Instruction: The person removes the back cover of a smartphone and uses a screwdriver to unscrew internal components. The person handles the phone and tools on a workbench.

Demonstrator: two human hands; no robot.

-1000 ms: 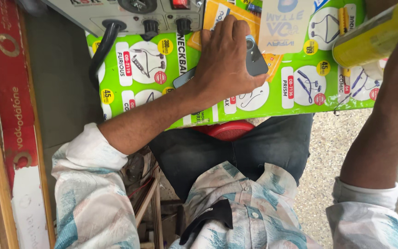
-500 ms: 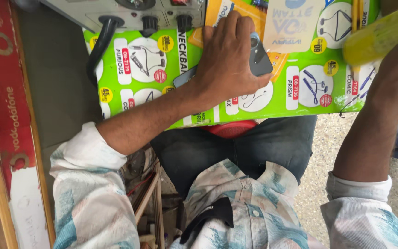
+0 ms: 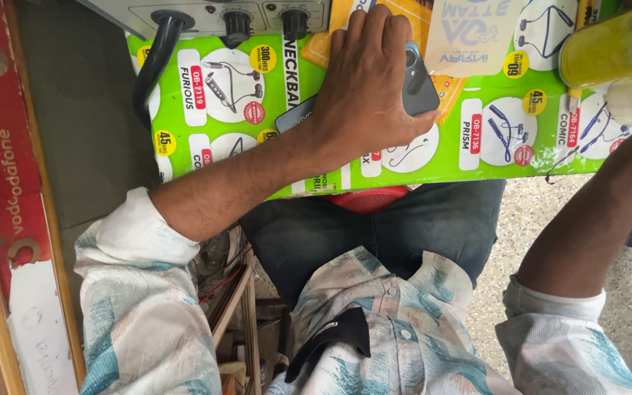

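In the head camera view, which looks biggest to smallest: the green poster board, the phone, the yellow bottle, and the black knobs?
1. Green poster board
2. Yellow bottle, cut off by the frame
3. Phone, mostly hidden under the left hand, so its rank against the bottle is unsure
4. Black knobs

— What is under the left hand [image 3: 371, 88]?
— A dark grey phone [image 3: 420, 82], lying flat and back-up at the far middle, camera corner showing right of the fingers, the other end poking out left of the wrist.
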